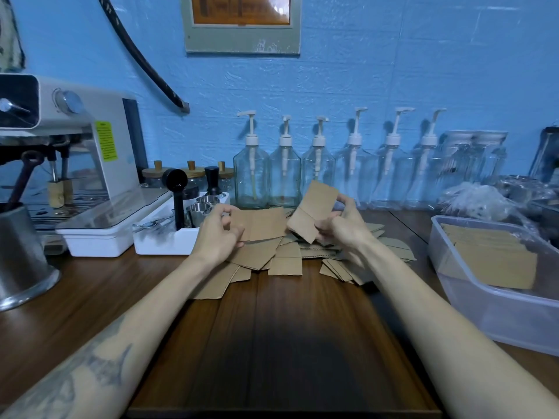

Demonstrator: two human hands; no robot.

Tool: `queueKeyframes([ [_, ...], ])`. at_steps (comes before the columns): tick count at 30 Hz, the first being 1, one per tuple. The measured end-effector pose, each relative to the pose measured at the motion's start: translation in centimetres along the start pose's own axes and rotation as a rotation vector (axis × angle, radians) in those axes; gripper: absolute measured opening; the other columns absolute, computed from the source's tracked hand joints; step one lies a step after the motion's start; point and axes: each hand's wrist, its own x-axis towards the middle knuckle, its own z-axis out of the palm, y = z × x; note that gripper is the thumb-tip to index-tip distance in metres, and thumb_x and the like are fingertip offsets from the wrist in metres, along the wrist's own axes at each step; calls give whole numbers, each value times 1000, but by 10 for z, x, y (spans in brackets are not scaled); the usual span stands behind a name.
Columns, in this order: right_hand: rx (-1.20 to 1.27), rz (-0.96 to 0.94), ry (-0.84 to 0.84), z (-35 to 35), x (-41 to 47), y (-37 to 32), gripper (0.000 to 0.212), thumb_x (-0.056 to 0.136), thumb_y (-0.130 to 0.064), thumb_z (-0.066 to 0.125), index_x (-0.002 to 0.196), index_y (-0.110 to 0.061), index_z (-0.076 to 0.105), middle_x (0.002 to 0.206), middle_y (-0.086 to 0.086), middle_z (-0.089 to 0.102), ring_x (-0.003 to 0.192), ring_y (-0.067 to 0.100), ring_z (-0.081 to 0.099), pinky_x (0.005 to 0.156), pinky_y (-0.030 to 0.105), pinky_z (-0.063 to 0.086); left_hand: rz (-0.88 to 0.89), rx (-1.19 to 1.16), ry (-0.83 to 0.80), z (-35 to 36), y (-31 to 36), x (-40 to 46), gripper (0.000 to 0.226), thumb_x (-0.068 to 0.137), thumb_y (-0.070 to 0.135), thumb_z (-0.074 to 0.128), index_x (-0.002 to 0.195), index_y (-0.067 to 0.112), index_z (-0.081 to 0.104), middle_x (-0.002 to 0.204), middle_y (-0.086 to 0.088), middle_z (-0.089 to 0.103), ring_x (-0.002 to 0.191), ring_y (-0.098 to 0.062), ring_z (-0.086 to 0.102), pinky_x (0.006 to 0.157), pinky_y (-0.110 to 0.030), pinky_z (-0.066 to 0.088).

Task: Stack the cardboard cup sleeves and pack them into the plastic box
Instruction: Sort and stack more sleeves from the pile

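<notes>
Fingers of the left hand (219, 234) were curled round the near edge of a flat cardboard sleeve (260, 223), pinched and held just above the heap. A second sleeve (314, 211) was gripped by the right hand (341, 226) at its lower corner, tilted up on end beside the first. Both were seen to be thin, light and fairly stiff, yet easily creased, so an edge pinch with thumb on one face was judged best. Below the hands, a loose pile of sleeves (287, 258) was spread across the brown desk (272, 343), overlapping at odd angles; sliding was thought likely once stacked, so squaring against the desk would be needed. At the right, the plastic box (472, 309) was already partly filled with a packed stack (490, 258).
</notes>
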Motion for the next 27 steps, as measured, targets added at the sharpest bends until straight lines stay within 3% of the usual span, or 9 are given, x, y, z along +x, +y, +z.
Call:
queueKeyframes([
  [3, 145, -3, -77, 13, -5, 0, 99, 87, 22, 53, 155, -36, 10, 92, 13, 65, 84, 24, 70, 66, 40, 62, 6, -93, -70, 5, 1, -3, 22, 97, -1, 54, 106, 19, 47, 106, -11, 71, 96, -24, 70, 75, -41, 62],
  [5, 123, -37, -81, 19, -7, 0, 102, 86, 21, 57, 154, -42, 13, 86, 9, 68, 82, 21, 72, 64, 41, 63, 12, -156, -117, 8, 3, -4, 24, 97, -3, 52, 106, 18, 47, 105, -13, 72, 98, -27, 70, 74, -39, 62],
  [7, 75, -62, -51, 22, -7, 0, 93, 84, 20, 61, 150, -36, 25, 80, 4, 67, 76, 16, 71, 61, 39, 63, 14, -205, -152, 9, 4, -5, 26, 97, -5, 51, 108, 18, 47, 105, -13, 72, 99, -27, 71, 73, -38, 61],
  [11, -57, -40, 102, 22, -1, 0, 62, 82, 1, 76, 126, -21, 39, 121, 11, 58, 78, 21, 70, 65, 42, 63, 50, -226, -198, 7, 7, -7, 35, 97, -7, 50, 122, 17, 50, 106, -11, 72, 98, -23, 71, 73, -36, 61],
  [12, -72, -31, 139, 21, 1, 1, 58, 81, -5, 79, 122, -20, 40, 123, 10, 57, 75, 21, 71, 67, 44, 63, 56, -226, -207, 7, 8, -7, 36, 97, -7, 50, 125, 16, 51, 106, -9, 72, 98, -21, 71, 72, -35, 61],
  [17, -119, -12, 150, 27, 0, 9, 50, 83, -35, 78, 114, -12, 45, 91, 8, 73, 67, 25, 75, 67, 46, 63, 91, -230, -253, 11, 11, -11, 37, 96, -5, 54, 126, 15, 55, 112, -6, 72, 103, -18, 69, 74, -36, 61],
  [19, -162, -13, 151, 34, -1, 12, 55, 79, -47, 76, 112, -14, 47, 90, 6, 73, 66, 22, 74, 71, 45, 62, 97, -245, -261, 15, 11, -13, 38, 93, -6, 58, 125, 15, 55, 114, -10, 70, 103, -22, 69, 75, -38, 61],
  [23, -307, -65, 138, 43, 1, 17, 77, 62, -75, 64, 112, -17, 54, 103, 1, 70, 96, 25, 69, 86, 47, 56, 128, -251, -253, 18, 11, -14, 42, 89, -6, 65, 124, 16, 57, 114, -17, 65, 106, -34, 66, 78, -46, 61],
  [27, -423, -179, 19, 42, -5, 15, 74, 84, -62, 61, 142, -20, 43, 129, -3, 61, 117, 18, 57, 102, 43, 47, 147, -220, -279, 15, 14, -12, 39, 94, -8, 54, 125, 15, 50, 115, -5, 57, 108, -24, 62, 75, -35, 62],
])
